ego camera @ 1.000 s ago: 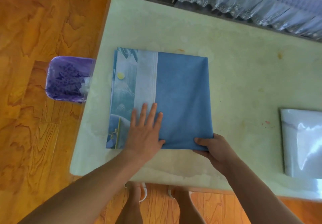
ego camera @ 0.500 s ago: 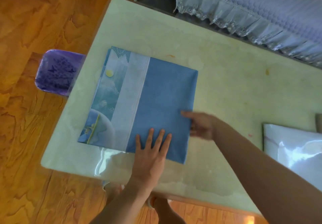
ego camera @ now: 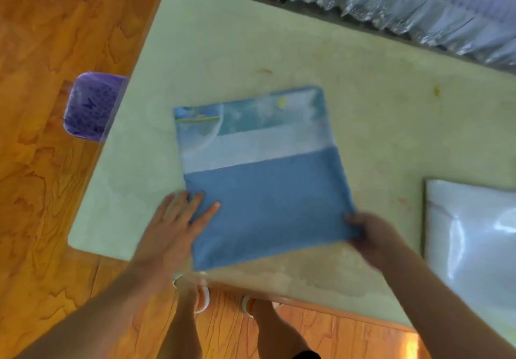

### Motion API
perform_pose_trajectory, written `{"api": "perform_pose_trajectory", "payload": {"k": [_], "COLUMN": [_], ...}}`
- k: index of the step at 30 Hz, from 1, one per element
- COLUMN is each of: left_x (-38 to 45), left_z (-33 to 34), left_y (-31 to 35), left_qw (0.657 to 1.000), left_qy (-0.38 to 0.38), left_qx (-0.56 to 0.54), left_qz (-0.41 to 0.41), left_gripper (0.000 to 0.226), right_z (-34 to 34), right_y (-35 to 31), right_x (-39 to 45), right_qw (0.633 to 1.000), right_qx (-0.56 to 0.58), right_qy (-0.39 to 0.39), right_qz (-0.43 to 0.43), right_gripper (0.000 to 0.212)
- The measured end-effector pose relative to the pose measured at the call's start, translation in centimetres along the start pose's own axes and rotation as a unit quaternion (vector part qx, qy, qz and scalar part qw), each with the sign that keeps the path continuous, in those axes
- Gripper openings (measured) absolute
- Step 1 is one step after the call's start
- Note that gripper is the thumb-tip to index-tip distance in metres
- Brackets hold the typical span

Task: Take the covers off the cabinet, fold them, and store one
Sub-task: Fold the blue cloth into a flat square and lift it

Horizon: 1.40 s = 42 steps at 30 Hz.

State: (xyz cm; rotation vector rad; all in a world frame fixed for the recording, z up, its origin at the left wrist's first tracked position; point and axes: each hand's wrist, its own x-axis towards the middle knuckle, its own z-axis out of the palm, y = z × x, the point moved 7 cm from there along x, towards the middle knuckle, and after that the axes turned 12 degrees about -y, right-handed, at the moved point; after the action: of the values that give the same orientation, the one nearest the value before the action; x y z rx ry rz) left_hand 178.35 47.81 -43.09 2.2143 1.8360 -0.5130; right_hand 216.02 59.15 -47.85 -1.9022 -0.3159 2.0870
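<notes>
Turned a quarter since earlier, the blue cover (ego camera: 268,207) lies squared for folding, left hand (ego camera: 178,224) flat at nine o'clock, right hand (ego camera: 368,235) seemingly pinching its four-o'clock corner.

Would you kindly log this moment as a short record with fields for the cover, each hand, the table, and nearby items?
cover: blue folded cover lying flat on the table, patterned band at its far edge
left hand: left hand rests flat, fingers straight, on the cover's near left corner
right hand: right hand pinches the cover's near right corner
table: pale green table
nearby: glossy white folded sheet at right on the table; purple bin on the floor at left
</notes>
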Motion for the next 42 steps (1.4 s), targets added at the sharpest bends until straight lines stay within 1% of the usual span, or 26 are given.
{"api": "perform_pose_trajectory", "payload": {"k": [2,3,4,5,7,8,9,10,11,12,14,18,21,23,25,26,27,28,29,30,31,33,34,36,39,42], "left_x": [1.3,1.8,2.3,2.8,3.6,4.0,4.4,4.7,5.1,5.3,5.7,7.0,6.6,6.7,7.3,7.7,8.2,8.6,9.1,9.7,10.6,12.1,12.7,13.3,13.0,12.6], "left_z": [0.2,0.3,0.3,0.3,0.1,0.0,-0.2,-0.4,-0.4,-0.5,-0.4,-0.8,-1.3,-1.9,-1.8,-1.7,-1.4,-1.2,-1.3,-1.2,-1.8,-3.1,-3.6,-3.8,-3.7,-3.3], "left_y": [-2.3,-2.8,-2.9,-2.9,-2.8,-2.9,-3.0,-3.1,-3.1,-3.0,-2.8,-3.1,-3.5,-4.1,-5.2,-5.7,-6.3,-6.9,-7.4,-7.6,-7.6,-6.9,-6.6,-6.5,-5.7,-5.4], "left_qw": [0.995,0.990,0.983,0.977,0.969,0.966,0.964,0.962,0.959,0.954,0.947,0.951,0.944,0.946,0.928,0.905,0.876,0.857,0.847,0.838,0.822,0.778,0.772,0.791,0.786,0.778], "left_qy": [-0.015,-0.017,-0.023,-0.026,-0.042,-0.058,-0.066,-0.076,-0.074,-0.075,-0.047,-0.010,0.032,0.014,-0.041,-0.087,-0.126,-0.141,-0.148,-0.151,-0.140,-0.109,-0.094,-0.063,-0.038,-0.013], "left_qx": [0.052,0.076,0.095,0.108,0.119,0.118,0.114,0.112,0.109,0.109,0.102,0.030,-0.041,-0.132,-0.275,-0.362,-0.442,-0.490,-0.510,-0.522,-0.546,-0.606,-0.609,-0.561,-0.533,-0.531], "left_qz": [0.079,0.120,0.155,0.182,0.214,0.223,0.230,0.238,0.252,0.269,0.301,0.309,0.325,0.296,0.248,0.203,0.149,0.079,0.006,-0.050,-0.080,-0.124,-0.156,-0.234,-0.312,-0.336], "left_gripper": [0.067,0.064,0.061,0.060,0.064,0.069,0.075,0.079,0.081,0.082,0.082,0.089,0.060,0.053,0.052,0.052,0.051,0.050,0.045,0.033,0.022,0.025,0.034,0.048,0.045,0.041], "right_z": [-2.1,-2.7,-3.2,-3.5,-1.5,0.7,2.9,4.2,4.8,4.8,3.7,3.0,2.1,1.2,1.1,1.4,1.4,1.6,1.6,1.3,1.0,0.7,0.8,1.3,2.1,2.5], "right_y": [4.7,5.5,5.1,4.0,0.7,-0.2,-0.3,0.2,0.8,1.2,1.4,1.1,0.9,0.2,-0.6,-1.1,-1.9,-3.2,-4.3,-4.8,-5.2,-6.0,-6.4,-6.9,-6.9,-6.8], "right_x": [-3.9,-5.0,-5.5,-5.9,-7.1,-7.8,-8.2,-7.8,-7.1,-6.3,-4.8,-4.2,-4.0,-4.0,-4.2,-4.3,-4.4,-4.8,-4.6,-3.8,-2.7,-1.3,-0.8,0.0,0.2,0.0], "right_qw": [0.987,0.962,0.917,0.850,0.713,0.652,0.591,0.529,0.472,0.432,0.406,0.418,0.410,0.408,0.403,0.420,0.479,0.568,0.676,0.759,0.824,0.887,0.902,0.904,0.887,0.873], "right_qx": [-0.151,-0.266,-0.395,-0.516,-0.642,-0.668,-0.689,-0.715,-0.747,-0.776,-0.805,-0.802,-0.813,-0.814,-0.810,-0.797,-0.761,-0.705,-0.619,-0.536,-0.451,-0.358,-0.331,-0.333,-0.363,-0.386], "right_qy": [0.008,0.015,0.046,0.102,0.193,0.175,0.125,0.067,0.015,-0.021,-0.052,-0.080,-0.102,-0.117,-0.127,-0.126,-0.115,-0.080,-0.062,-0.048,-0.034,0.017,0.047,0.126,0.205,0.246], "right_qz": [0.057,0.052,0.020,-0.029,-0.207,-0.314,-0.401,-0.452,-0.468,-0.460,-0.430,-0.419,-0.401,-0.397,-0.407,-0.414,-0.422,-0.417,-0.395,-0.366,-0.342,-0.292,-0.274,-0.238,-0.200,-0.170], "right_gripper": [0.013,0.006,0.010,0.015,0.016,0.017,0.027,0.039,0.048,0.054,0.068,0.084,0.091,0.086,0.077,0.071,0.061,0.048,0.032,0.024,0.025,0.008,0.008,0.034,0.043,0.044]}}
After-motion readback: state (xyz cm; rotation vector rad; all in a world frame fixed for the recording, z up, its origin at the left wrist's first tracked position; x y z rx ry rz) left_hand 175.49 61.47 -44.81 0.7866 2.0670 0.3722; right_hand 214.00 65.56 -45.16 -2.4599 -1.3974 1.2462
